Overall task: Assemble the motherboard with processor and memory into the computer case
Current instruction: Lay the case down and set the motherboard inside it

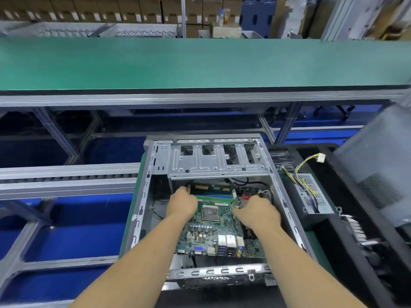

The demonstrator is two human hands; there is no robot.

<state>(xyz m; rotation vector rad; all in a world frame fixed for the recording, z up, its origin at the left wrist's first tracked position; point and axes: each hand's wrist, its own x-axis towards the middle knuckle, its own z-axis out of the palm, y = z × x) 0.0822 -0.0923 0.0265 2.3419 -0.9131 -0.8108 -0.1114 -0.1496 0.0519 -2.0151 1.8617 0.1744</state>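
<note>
1. Case (142,196) lies open on its side on a green-edged worktop (131,190), open face up, drive cage (218,158) across its far end.
2. Motherboard (213,236) sits inside the case, rear ports (224,247) at the near end, toward the person.
3. Processor (210,213) seated in the socket at board centre, bare top showing.
4. Memory (211,188) stands in a slot at the board's far edge, just under the drive cage.
5. Left hand (182,204) on the board's far left corner, fingers curled down over the edge by the memory's left end; looks like a grip on the board, fingertips hidden.
6. Right hand (259,213) on the board's right side, palm down, fingers bent over the board edge near a red connector (245,197); grip likely, fingertips hidden.
7. Hands well apart, processor between them.
8. Power supply (311,194) lies right of the case on a black mat (333,241), yellow-black cable bundle (304,167) rising to a white plug (321,157).
9. Grey side panel (375,165) leans at far right.
10. Green conveyor belt (200,63) runs across behind the case; cardboard boxes (111,10) stacked beyond.
</note>
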